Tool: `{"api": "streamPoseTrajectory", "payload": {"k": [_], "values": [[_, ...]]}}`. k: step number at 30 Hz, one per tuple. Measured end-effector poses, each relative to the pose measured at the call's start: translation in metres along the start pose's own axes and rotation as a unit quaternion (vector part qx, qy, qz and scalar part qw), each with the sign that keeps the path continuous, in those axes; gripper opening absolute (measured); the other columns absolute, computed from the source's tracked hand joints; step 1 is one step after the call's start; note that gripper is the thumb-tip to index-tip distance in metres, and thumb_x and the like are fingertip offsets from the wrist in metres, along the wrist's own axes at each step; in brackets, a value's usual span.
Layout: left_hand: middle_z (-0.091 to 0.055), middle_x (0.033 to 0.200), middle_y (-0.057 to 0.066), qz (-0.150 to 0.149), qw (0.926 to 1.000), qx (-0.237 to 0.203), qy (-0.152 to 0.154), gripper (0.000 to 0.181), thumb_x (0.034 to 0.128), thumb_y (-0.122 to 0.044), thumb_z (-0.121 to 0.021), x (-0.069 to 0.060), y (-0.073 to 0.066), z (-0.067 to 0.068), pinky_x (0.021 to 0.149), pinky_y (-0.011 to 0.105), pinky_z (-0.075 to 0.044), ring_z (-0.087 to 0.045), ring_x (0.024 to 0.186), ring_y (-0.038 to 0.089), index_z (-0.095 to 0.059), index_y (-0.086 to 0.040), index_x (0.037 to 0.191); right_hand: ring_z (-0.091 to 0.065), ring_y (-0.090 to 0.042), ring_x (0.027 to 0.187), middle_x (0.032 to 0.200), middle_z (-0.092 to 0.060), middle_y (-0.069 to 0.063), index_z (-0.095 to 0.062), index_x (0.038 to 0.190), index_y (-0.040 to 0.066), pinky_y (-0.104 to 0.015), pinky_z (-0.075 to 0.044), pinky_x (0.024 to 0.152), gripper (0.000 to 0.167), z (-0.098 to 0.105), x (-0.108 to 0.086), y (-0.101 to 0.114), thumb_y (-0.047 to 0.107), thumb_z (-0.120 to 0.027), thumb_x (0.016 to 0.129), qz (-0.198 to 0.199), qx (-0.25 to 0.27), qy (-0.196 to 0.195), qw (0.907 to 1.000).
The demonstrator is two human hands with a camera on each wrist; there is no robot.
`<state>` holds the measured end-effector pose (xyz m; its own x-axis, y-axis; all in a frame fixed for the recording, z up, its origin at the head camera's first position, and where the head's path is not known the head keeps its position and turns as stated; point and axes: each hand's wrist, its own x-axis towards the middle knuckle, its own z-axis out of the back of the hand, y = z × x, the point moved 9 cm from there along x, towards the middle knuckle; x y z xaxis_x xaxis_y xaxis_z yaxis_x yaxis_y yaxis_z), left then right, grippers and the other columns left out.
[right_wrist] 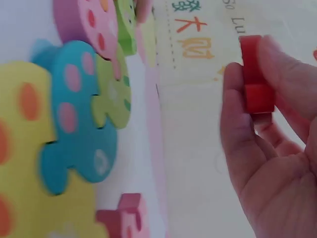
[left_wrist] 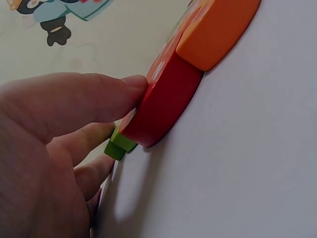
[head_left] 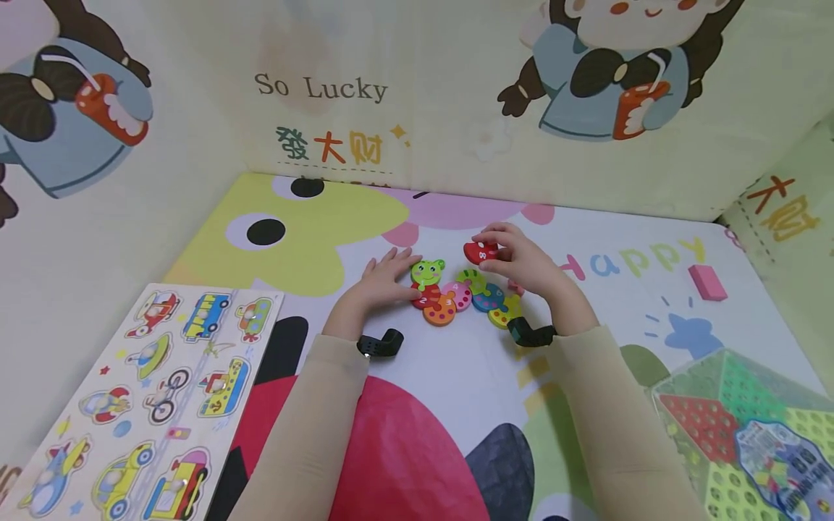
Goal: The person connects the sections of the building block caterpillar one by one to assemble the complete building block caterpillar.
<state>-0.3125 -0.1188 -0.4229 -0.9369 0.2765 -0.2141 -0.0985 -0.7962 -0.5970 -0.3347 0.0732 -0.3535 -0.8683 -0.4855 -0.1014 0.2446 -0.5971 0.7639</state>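
Note:
A caterpillar puzzle of colourful wooden pieces lies on the table, in a curved row. Its green face piece (head_left: 428, 273) is at the left end, joined to a red piece (head_left: 425, 297), then orange (head_left: 439, 312), pink (head_left: 460, 295), light green (head_left: 470, 278), blue (head_left: 489, 299) and yellow (head_left: 507, 313) ones. My left hand (head_left: 381, 284) lies beside the left end, fingers spread, its thumb touching the red piece's edge. Raised above the row, my right hand (head_left: 521, 262) pinches a red puzzle piece (right_wrist: 259, 96) marked 8. Another pink piece (head_left: 515, 287) shows partly behind the yellow one.
At the left lies a vehicle puzzle board (head_left: 163, 391) with knobbed pieces. A pink block (head_left: 707, 282) stands at the right of the printed tabletop (head_left: 449, 405). Nearer on the right is a clear container (head_left: 730, 434) with coloured perforated parts. Printed walls (head_left: 443, 145) bound the back and sides.

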Motion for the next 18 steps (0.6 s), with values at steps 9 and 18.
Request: {"api": "streamPoseTrajectory", "payload": {"k": [9,18], "values": [[-0.014,0.153,-0.004,-0.001,1.0,-0.003,-0.003,0.071,0.0791,-0.037,-0.061,0.001,0.001,0.0,0.113,0.048,0.007,0.001,0.142,0.019,-0.03,-0.026,0.142,-0.049,-0.028,0.114,0.138,-0.035,-0.004,-0.033,0.138,0.024,-0.041,-0.049,0.088,0.059,0.007,-0.031,-0.021,0.023,-0.061,0.087,-0.058,0.088,-0.049,0.9932],[-0.013,0.153,-0.005,-0.001,1.0,0.0,-0.001,0.071,0.0796,-0.038,-0.06,0.001,0.002,-0.001,0.113,0.048,0.007,0.003,0.142,0.019,-0.029,-0.026,0.143,-0.039,-0.03,0.126,0.141,-0.034,-0.003,-0.031,0.14,0.02,-0.045,-0.043,0.097,0.064,0.014,-0.045,-0.048,0.023,-0.063,0.085,-0.091,0.135,-0.065,0.9845]]}}
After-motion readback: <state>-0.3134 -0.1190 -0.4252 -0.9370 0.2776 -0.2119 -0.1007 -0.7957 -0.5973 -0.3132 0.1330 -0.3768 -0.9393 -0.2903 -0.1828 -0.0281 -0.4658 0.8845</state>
